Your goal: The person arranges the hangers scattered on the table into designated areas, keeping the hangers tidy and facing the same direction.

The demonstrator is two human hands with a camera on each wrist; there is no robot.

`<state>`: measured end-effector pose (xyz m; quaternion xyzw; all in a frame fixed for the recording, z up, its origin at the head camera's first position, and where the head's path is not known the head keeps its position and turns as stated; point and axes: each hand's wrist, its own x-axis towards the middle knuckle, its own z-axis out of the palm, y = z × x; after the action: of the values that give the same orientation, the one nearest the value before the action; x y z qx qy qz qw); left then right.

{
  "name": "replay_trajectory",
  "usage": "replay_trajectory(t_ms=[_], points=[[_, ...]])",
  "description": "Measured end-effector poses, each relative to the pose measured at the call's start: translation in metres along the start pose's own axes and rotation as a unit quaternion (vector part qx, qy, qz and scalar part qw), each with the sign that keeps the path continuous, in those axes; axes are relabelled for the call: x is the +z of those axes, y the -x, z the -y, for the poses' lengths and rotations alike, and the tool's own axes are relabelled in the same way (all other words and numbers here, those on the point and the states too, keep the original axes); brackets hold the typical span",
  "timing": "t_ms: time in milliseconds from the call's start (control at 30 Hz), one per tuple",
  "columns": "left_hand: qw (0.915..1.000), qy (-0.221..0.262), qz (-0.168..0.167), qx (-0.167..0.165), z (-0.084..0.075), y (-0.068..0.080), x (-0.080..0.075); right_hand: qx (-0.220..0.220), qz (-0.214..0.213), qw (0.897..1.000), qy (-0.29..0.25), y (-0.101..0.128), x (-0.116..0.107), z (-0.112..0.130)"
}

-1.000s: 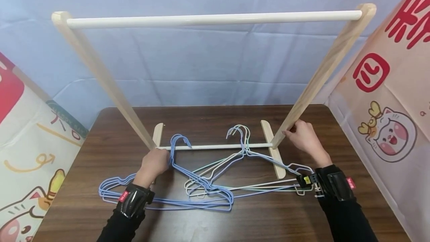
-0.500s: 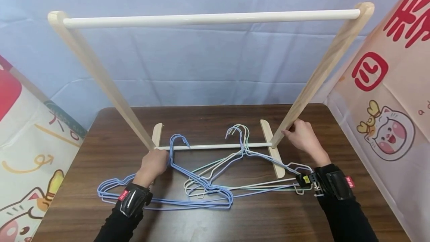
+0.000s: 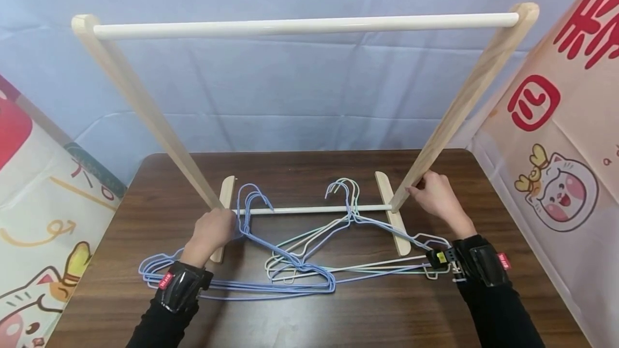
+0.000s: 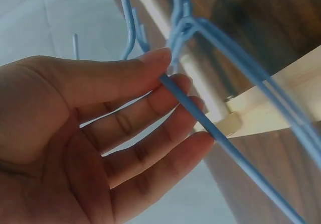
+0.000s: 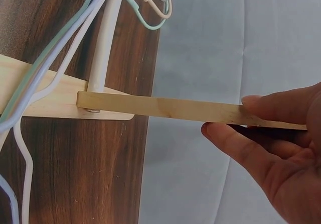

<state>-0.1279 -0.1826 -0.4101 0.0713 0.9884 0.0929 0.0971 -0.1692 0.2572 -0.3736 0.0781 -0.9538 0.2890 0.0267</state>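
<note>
Left hand [image 3: 213, 230] pinching blue hangers [image 3: 271, 262] by neck nr rack's lower rail [image 3: 314, 210], right hand [image 3: 437, 197] gripping rack's right upright [image 3: 459, 106], pale hangers [image 3: 338, 246] on bench [image 3: 309, 316].

Dark wooden table [image 3: 300, 316], pale blue cloth backdrop [image 3: 290, 85], cartoon cat banners [image 3: 561, 138] either side

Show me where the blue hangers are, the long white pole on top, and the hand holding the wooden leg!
blue hangers [image 3: 290, 278]: head view, lower wires.
white top pole [image 3: 304, 26]: head view, its middle.
right hand [image 3: 437, 195]: head view, back of the hand.
</note>
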Motion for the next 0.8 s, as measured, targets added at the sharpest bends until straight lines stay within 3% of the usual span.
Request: replay_trajectory(t_ms=[433, 800], points=[[0.9992, 0.006, -0.025, 0.032, -0.003, 0.008, -0.017, 0.001, 0.008, 1.000, -0.005, 0.000, 0.000, 0.001], [0.9990, 0.014, -0.017, 0.038, -0.006, 0.014, -0.031, 0.003, 0.007, 1.000, -0.005, -0.002, 0.002, -0.001]])
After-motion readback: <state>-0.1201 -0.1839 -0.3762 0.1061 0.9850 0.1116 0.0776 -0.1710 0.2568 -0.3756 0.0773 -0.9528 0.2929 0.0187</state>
